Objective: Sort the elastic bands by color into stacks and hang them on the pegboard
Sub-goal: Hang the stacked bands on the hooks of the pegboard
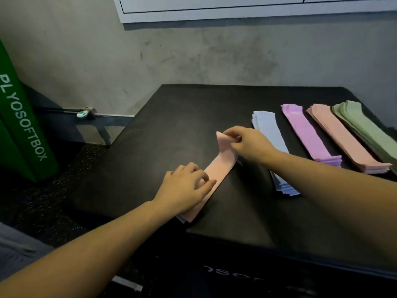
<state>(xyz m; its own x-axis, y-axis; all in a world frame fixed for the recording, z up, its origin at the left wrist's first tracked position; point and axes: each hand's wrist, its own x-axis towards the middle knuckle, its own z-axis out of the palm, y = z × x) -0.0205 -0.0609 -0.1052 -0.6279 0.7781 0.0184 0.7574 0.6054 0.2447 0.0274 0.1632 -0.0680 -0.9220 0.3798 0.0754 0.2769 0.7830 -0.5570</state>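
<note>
Four colour stacks [310,134] already lay right of fingers. Right hand [247,143] pinched pink band [219,168] end; left hand [187,188] pressed unsorted pile flat. Hanging not yet begun.

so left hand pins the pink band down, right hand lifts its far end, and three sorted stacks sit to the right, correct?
Not three: the head view shows four stacks, blue, purple, pink and green. The hands and pink band are as you said.

a single head-worn wide-angle view looks forward and down from close above a black padded box [171,117]. both forearms reach in from the bottom edge; a grey wall [193,57] fills the top.
</note>
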